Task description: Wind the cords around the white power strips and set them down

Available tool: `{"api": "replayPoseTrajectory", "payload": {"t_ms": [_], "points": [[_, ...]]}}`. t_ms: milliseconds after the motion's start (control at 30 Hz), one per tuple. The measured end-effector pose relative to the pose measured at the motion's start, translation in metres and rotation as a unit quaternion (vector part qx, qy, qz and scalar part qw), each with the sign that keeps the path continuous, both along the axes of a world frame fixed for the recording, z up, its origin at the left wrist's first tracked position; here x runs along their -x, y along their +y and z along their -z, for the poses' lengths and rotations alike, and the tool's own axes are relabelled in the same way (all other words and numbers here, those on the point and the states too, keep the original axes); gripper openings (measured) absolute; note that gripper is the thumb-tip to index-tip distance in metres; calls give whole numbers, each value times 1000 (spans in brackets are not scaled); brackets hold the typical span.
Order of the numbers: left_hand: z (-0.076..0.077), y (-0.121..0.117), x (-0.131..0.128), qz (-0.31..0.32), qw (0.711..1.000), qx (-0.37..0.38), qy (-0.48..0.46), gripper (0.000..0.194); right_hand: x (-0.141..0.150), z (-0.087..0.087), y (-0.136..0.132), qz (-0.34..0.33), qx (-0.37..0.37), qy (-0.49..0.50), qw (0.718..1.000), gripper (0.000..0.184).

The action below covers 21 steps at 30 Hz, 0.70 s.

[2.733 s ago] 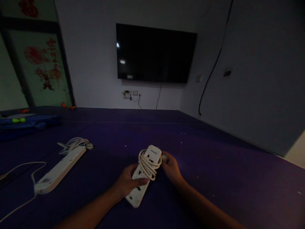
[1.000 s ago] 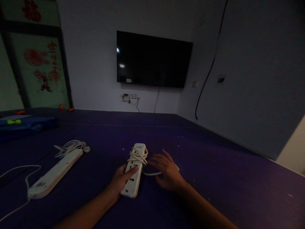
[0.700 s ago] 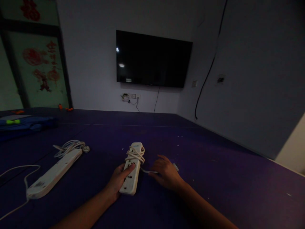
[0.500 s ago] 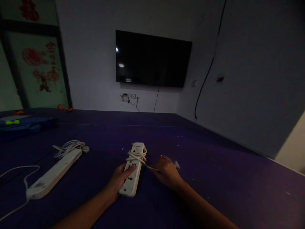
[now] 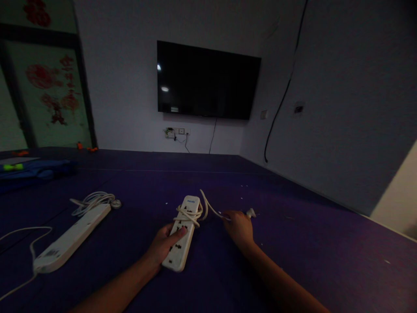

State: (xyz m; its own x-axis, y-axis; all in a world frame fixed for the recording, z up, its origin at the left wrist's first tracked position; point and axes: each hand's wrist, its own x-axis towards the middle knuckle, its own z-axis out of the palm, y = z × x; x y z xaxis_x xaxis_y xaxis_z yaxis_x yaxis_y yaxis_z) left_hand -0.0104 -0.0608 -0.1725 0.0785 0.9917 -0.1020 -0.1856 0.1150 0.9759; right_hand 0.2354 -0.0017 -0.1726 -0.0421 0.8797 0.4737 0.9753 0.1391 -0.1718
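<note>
A white power strip [image 5: 178, 254] is tilted up in my left hand [image 5: 166, 243], whose thumb presses on the socket face while the other fingers go behind it. Several turns of its white cord [image 5: 188, 214] wrap around the upper half. To the right, my right hand [image 5: 239, 226] is closed on the loose length of that cord, and a slack loop rises between the strip and the fingers. The white plug [image 5: 250, 213] sticks out past the far side of my right hand.
On the left lies a second white power strip [image 5: 76, 234] with a bundled cord [image 5: 94, 203] at its far end. Blue cloth [image 5: 48, 170] is farther back on the purple surface [image 5: 293, 261]. A TV [image 5: 208, 80] hangs on the wall above outlets; small white bits are scattered about.
My right hand has moved right and slightly away, drawing the cord outward, so a loose loop now stands off the strip. My left hand keeps its hold on the strip.
</note>
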Motion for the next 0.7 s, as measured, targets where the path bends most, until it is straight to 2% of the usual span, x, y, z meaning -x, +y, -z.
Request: {"api": "replayPoseTrajectory", "payload": {"t_ms": [167, 267, 433, 600, 700], "points": [[-1, -1, -1, -17, 1000, 10, -14, 66, -8, 8, 7, -12, -77, 10, 997, 31], [-1, -2, -1, -10, 1000, 4, -18, 65, -1, 7, 5, -64, -136, 33, 988, 45], [-2, -2, -2, 1, 1000, -1, -27, 62, 17, -1, -8, -156, -255, 48, 953, 54], [-2, -2, -3, -8, 1000, 0, -12, 65, 25, -8, -23, -249, -256, -46, 933, 58], [-2, -1, -2, -18, 1000, 5, -11, 69, 25, -8, -23, -272, -232, -57, 932, 55]]}}
